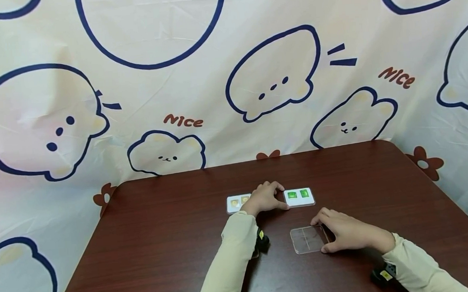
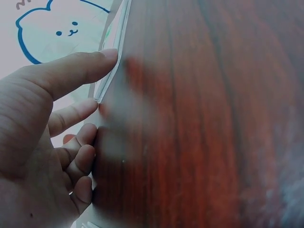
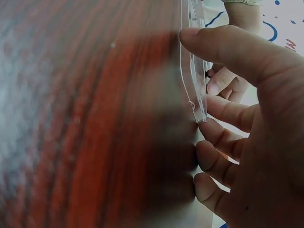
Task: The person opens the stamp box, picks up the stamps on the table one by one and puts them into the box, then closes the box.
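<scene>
My left hand [image 1: 265, 198] reaches over the table and holds a flat white case [image 1: 299, 201] with two green squares by its left end. In the left wrist view, the thumb [image 2: 102, 59] lies on the case's near edge and the index fingertip at its corner. Closer to me, a clear plastic case [image 1: 305, 240] with a line down its middle lies on the table. My right hand [image 1: 346, 229] grips its right end, thumb on the near side and fingers at the far side. A second white case [image 1: 234, 203], with yellowish squares, is partly hidden behind the left hand.
The dark brown wooden table [image 1: 164, 250] reaches back to a cloth [image 1: 197, 89] printed with cartoon animal faces. Black wrist cameras are strapped to both wrists. Under the left forearm, the edge of a small object [image 1: 255, 255] shows.
</scene>
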Action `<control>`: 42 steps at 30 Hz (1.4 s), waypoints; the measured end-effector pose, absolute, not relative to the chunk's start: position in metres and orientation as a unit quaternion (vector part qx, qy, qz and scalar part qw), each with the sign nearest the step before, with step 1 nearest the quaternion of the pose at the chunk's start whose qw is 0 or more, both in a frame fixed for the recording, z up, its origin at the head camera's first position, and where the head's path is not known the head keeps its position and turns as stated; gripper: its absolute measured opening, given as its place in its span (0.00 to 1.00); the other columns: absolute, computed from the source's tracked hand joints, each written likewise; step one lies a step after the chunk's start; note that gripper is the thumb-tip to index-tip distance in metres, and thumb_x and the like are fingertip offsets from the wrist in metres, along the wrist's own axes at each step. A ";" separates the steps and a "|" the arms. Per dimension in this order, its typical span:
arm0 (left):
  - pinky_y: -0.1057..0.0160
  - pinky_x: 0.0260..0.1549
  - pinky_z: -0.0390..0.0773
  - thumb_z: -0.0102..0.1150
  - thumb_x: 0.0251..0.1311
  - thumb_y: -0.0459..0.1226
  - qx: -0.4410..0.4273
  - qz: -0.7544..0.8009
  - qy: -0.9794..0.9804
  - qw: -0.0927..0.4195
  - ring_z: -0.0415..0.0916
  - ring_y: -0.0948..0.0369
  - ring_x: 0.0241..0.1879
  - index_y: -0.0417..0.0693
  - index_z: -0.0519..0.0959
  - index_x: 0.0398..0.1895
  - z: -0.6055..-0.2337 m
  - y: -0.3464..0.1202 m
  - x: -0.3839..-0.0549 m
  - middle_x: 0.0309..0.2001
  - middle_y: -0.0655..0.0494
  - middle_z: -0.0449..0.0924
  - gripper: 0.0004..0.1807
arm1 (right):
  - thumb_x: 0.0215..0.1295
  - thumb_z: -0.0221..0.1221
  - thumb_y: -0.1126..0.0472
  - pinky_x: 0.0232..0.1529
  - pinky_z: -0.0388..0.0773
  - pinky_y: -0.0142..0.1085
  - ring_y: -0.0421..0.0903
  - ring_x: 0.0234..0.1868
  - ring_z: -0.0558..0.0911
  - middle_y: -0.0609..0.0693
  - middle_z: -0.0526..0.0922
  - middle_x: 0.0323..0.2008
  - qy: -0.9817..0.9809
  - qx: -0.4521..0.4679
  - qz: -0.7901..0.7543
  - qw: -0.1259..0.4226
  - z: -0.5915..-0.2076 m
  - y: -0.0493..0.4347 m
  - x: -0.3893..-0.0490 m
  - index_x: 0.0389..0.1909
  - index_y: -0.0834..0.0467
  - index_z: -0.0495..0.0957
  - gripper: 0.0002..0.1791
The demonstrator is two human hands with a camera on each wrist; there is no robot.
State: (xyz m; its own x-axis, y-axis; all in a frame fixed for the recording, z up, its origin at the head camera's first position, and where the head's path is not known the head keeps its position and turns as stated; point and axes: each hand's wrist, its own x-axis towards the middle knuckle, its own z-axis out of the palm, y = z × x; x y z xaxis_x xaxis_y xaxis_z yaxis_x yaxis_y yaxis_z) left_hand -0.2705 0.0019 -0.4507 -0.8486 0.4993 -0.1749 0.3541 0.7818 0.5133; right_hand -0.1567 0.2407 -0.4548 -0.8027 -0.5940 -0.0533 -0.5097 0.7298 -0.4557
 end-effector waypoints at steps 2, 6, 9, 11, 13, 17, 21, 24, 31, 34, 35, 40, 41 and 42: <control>0.57 0.52 0.69 0.69 0.52 0.54 0.230 0.235 0.932 0.151 0.68 0.57 0.51 0.58 0.73 0.58 -0.451 0.002 -0.270 0.50 0.56 0.72 0.30 | 0.50 0.70 0.44 0.40 0.68 0.33 0.37 0.41 0.69 0.42 0.69 0.44 0.926 -0.299 -0.210 0.094 -0.456 0.241 -0.157 0.51 0.52 0.72 0.30; 0.56 0.54 0.68 0.68 0.52 0.54 0.232 0.228 0.934 0.151 0.68 0.56 0.53 0.59 0.73 0.59 -0.449 0.002 -0.269 0.51 0.55 0.72 0.31 | 0.51 0.69 0.47 0.41 0.70 0.36 0.37 0.42 0.70 0.42 0.69 0.45 0.926 -0.305 -0.205 0.084 -0.458 0.242 -0.158 0.51 0.52 0.71 0.29; 0.55 0.55 0.68 0.68 0.53 0.55 0.230 0.224 0.935 0.151 0.67 0.55 0.55 0.60 0.72 0.60 -0.449 0.001 -0.269 0.53 0.55 0.71 0.31 | 0.52 0.69 0.49 0.41 0.71 0.35 0.37 0.42 0.70 0.43 0.68 0.46 0.924 -0.302 -0.214 0.091 -0.458 0.243 -0.159 0.52 0.53 0.70 0.28; 0.55 0.56 0.67 0.67 0.53 0.55 0.229 0.220 0.936 0.152 0.67 0.55 0.56 0.61 0.72 0.60 -0.450 0.001 -0.269 0.54 0.55 0.71 0.31 | 0.53 0.68 0.50 0.40 0.71 0.33 0.37 0.42 0.71 0.45 0.67 0.48 0.921 -0.300 -0.228 0.100 -0.457 0.244 -0.161 0.53 0.53 0.70 0.28; 0.55 0.56 0.67 0.67 0.53 0.55 0.229 0.221 0.936 0.152 0.67 0.55 0.56 0.61 0.72 0.61 -0.450 0.002 -0.269 0.54 0.55 0.71 0.31 | 0.54 0.68 0.52 0.38 0.71 0.30 0.37 0.41 0.71 0.47 0.65 0.49 0.917 -0.293 -0.247 0.111 -0.456 0.245 -0.164 0.54 0.55 0.68 0.29; 0.55 0.56 0.67 0.67 0.53 0.55 0.228 0.225 0.935 0.152 0.67 0.55 0.55 0.61 0.72 0.60 -0.450 0.002 -0.269 0.54 0.55 0.71 0.31 | 0.55 0.67 0.55 0.32 0.70 0.28 0.35 0.35 0.69 0.50 0.63 0.50 0.917 -0.269 -0.270 0.118 -0.454 0.247 -0.174 0.56 0.57 0.66 0.30; 0.56 0.55 0.67 0.67 0.53 0.55 0.230 0.226 0.934 0.152 0.67 0.55 0.55 0.61 0.72 0.60 -0.451 0.002 -0.269 0.53 0.55 0.71 0.31 | 0.55 0.66 0.56 0.29 0.69 0.29 0.36 0.31 0.69 0.52 0.62 0.51 0.925 -0.246 -0.268 0.110 -0.454 0.249 -0.185 0.57 0.58 0.65 0.31; 0.56 0.55 0.67 0.67 0.53 0.55 0.231 0.226 0.934 0.152 0.67 0.55 0.55 0.61 0.72 0.60 -0.451 0.002 -0.269 0.53 0.55 0.71 0.31 | 0.55 0.66 0.57 0.31 0.70 0.30 0.39 0.35 0.71 0.55 0.63 0.52 0.932 -0.232 -0.259 0.098 -0.453 0.250 -0.194 0.58 0.60 0.65 0.31; 0.56 0.55 0.68 0.69 0.51 0.56 0.229 0.226 0.935 0.150 0.67 0.56 0.56 0.60 0.72 0.61 -0.451 0.003 -0.271 0.53 0.55 0.71 0.33 | 0.57 0.63 0.59 0.36 0.71 0.33 0.47 0.40 0.72 0.59 0.60 0.54 0.938 -0.210 -0.258 0.097 -0.451 0.253 -0.215 0.60 0.63 0.62 0.33; 0.58 0.53 0.69 0.70 0.48 0.56 0.229 0.225 0.935 0.151 0.67 0.57 0.54 0.60 0.72 0.61 -0.452 0.002 -0.272 0.52 0.56 0.71 0.35 | 0.58 0.63 0.59 0.37 0.70 0.33 0.47 0.40 0.72 0.59 0.60 0.54 0.936 -0.215 -0.264 0.093 -0.450 0.252 -0.222 0.60 0.63 0.62 0.32; 0.58 0.52 0.69 0.71 0.48 0.56 0.229 0.226 0.935 0.151 0.67 0.57 0.53 0.60 0.72 0.61 -0.452 0.002 -0.272 0.52 0.56 0.72 0.36 | 0.58 0.63 0.59 0.37 0.70 0.33 0.47 0.40 0.72 0.59 0.60 0.54 0.935 -0.216 -0.266 0.091 -0.450 0.251 -0.224 0.60 0.63 0.62 0.32; 0.59 0.51 0.70 0.72 0.46 0.56 0.227 0.237 0.932 0.155 0.68 0.58 0.51 0.59 0.72 0.61 -0.452 0.002 -0.271 0.51 0.56 0.72 0.38 | 0.58 0.62 0.58 0.44 0.72 0.38 0.49 0.46 0.73 0.59 0.60 0.55 0.938 -0.209 -0.263 0.087 -0.452 0.247 -0.234 0.61 0.62 0.62 0.32; 0.59 0.51 0.70 0.72 0.46 0.56 0.227 0.237 0.932 0.155 0.68 0.58 0.51 0.59 0.72 0.61 -0.453 0.002 -0.271 0.51 0.56 0.72 0.37 | 0.57 0.62 0.58 0.45 0.72 0.39 0.49 0.46 0.73 0.59 0.60 0.55 0.938 -0.207 -0.263 0.088 -0.453 0.246 -0.235 0.61 0.62 0.62 0.32; 0.59 0.51 0.70 0.72 0.46 0.56 0.227 0.236 0.932 0.155 0.68 0.58 0.51 0.59 0.72 0.61 -0.453 0.001 -0.271 0.51 0.56 0.72 0.37 | 0.57 0.62 0.58 0.45 0.72 0.39 0.49 0.45 0.74 0.59 0.59 0.56 0.939 -0.206 -0.263 0.088 -0.454 0.246 -0.237 0.61 0.62 0.62 0.32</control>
State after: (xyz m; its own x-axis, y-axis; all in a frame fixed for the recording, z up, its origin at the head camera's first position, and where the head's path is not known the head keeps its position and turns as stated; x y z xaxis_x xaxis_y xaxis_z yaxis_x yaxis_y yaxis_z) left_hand -0.2706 0.0015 -0.4529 -0.8490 0.4964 -0.1813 0.3503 0.7855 0.5102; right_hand -0.2366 0.2459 -0.4544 -0.9000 -0.4323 -0.0567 -0.3398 0.7770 -0.5298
